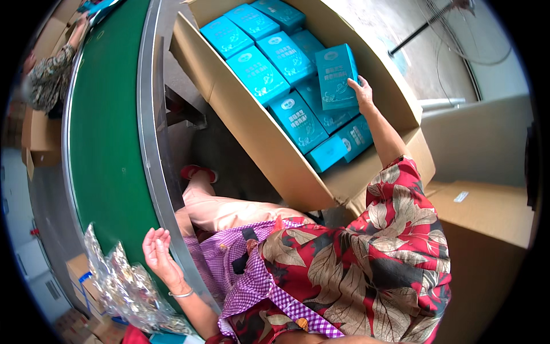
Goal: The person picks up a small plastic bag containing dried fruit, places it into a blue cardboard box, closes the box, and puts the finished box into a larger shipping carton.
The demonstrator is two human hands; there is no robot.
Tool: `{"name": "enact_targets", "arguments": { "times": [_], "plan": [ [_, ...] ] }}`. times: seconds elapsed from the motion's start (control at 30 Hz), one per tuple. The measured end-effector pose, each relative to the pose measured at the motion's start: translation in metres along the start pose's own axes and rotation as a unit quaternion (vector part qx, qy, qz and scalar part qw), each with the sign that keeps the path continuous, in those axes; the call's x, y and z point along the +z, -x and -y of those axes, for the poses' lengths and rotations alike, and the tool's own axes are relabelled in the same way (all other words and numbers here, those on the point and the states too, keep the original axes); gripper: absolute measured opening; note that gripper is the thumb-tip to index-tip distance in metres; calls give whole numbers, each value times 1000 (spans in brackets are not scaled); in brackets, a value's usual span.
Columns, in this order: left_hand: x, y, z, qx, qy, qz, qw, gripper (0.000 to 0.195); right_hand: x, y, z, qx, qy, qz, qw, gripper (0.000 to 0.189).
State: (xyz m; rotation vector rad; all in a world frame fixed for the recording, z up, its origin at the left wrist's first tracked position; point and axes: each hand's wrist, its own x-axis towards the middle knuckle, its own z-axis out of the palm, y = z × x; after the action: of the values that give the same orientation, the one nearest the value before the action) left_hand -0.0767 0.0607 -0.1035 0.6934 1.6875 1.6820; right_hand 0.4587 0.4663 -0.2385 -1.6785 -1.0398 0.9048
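My right hand (363, 92) grips the right edge of a teal printed box (336, 75), thumb on its front face. That box is tilted above other teal boxes (283, 58) inside a large open cardboard carton (240, 142). Several of them lie in rows with their printed faces up; one near the carton's close end shows a plain teal side (327, 153). My left hand (160, 253) is over the near edge of a green conveyor belt (111, 142), palm turned up, fingers loosely curled and holding nothing. Clear plastic bags of dried brownish pieces (129, 284) lie beside it on the belt.
A metal rail (148, 129) edges the belt between me and it. Across the belt, a co-worker's arm (71, 43) reaches toward teal material near another carton (41, 137). A closed cardboard box (485, 210) stands at my right. A thin dark pole (419, 31) rises beyond my carton.
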Motion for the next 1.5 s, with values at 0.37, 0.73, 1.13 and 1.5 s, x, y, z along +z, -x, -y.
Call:
{"name": "enact_targets", "arguments": {
  "times": [0.37,0.73,1.13,1.5],
  "plan": [
    [-35,65,5,-12,-54,-17,998,32,33,-36,-11,214,-115,68,968,83],
    [-57,100,-10,-6,-105,-69,992,30,72,-50,45,-83,178,-226,954,77],
    [-53,96,1,-37,-98,-26,994,31,105,31,18,-234,425,20,874,71],
    [-58,97,-10,-42,-110,-28,993,30,108,17,7,-92,528,70,841,75]
  ]
}}
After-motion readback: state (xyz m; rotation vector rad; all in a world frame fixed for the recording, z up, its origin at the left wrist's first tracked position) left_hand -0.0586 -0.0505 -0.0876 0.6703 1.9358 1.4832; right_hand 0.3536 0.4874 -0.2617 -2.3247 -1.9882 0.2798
